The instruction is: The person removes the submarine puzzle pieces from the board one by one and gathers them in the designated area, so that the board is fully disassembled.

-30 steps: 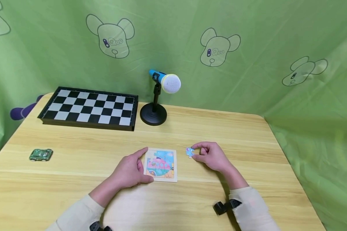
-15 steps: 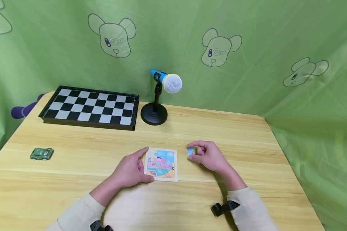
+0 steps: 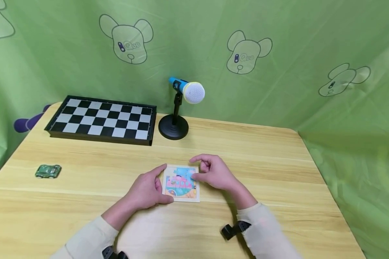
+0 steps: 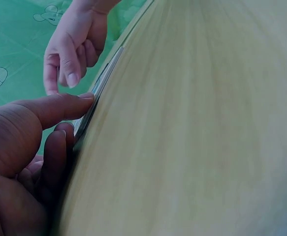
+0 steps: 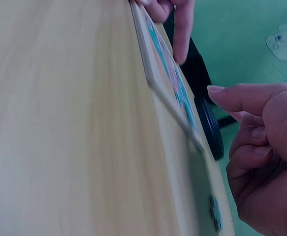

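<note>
- left hand (image 3: 146,190) sits on the tabletop (image 3: 246,144) hugging the left edge of the little puzzle board (image 3: 181,183). Thumb along the near corner, index finger stretched up the far-left side, so it's basically bracing the frame with fairly straight fingers, not clamped around it
- right hand (image 3: 214,172) is over the board's top right corner, fingers curled in. The head view doesn't show a puzzle piece between its fingertips, and the right wrist view only shows curled fingers, so I can't tell if it's pinching one or just pressing down
- the board lies flat near the front middle of the tabletop, between both hands. Picture side up, pink and blue cartoon
- handling guess: it looks thin, stiff and light, like card or thin wood, so it'd probably skate around on the smooth tabletop if you don't pin an edge. Pieces look tiny, so fingertip pinch by the edges is the way
- other stuff: a chessboard (image 3: 102,120) at the back left, a toy microphone (image 3: 188,90) on a stand behind the board, a small green toy car (image 3: 48,171) way off to the left
</note>
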Demonstrator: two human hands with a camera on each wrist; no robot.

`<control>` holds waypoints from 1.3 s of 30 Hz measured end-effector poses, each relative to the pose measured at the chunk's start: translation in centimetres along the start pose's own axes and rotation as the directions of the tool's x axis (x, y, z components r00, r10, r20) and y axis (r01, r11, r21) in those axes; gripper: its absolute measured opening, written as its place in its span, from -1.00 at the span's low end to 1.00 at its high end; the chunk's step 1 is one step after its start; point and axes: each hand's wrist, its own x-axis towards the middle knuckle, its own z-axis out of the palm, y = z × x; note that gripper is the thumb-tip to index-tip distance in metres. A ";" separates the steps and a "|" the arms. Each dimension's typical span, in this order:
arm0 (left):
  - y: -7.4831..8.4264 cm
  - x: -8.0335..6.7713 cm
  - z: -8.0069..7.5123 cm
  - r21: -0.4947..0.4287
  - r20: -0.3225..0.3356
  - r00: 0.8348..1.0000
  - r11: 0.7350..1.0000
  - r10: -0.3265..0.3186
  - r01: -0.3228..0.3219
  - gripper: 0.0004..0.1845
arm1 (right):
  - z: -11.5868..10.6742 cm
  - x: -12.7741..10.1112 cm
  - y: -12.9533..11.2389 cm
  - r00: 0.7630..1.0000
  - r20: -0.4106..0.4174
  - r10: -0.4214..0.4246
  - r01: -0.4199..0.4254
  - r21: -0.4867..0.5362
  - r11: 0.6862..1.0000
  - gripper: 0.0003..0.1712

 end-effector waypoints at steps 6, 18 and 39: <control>0.0 0.0 0.0 0.001 0.003 1.000 1.000 -0.001 0.000 0.18 | 1.7 1.3 -0.5 0.997 0.072 -0.034 0.033 0.012 0.999 -0.51; -0.1 0.0 0.0 -0.009 -0.005 1.000 1.000 0.028 -0.028 0.16 | 3.0 2.2 -1.5 0.984 0.178 0.013 -0.001 -0.067 0.998 -0.56; 0.0 0.0 -0.1 -0.012 -0.008 1.000 1.000 0.018 -0.018 0.16 | 3.3 2.4 -1.9 0.986 0.155 0.060 -0.054 -0.042 0.998 -0.66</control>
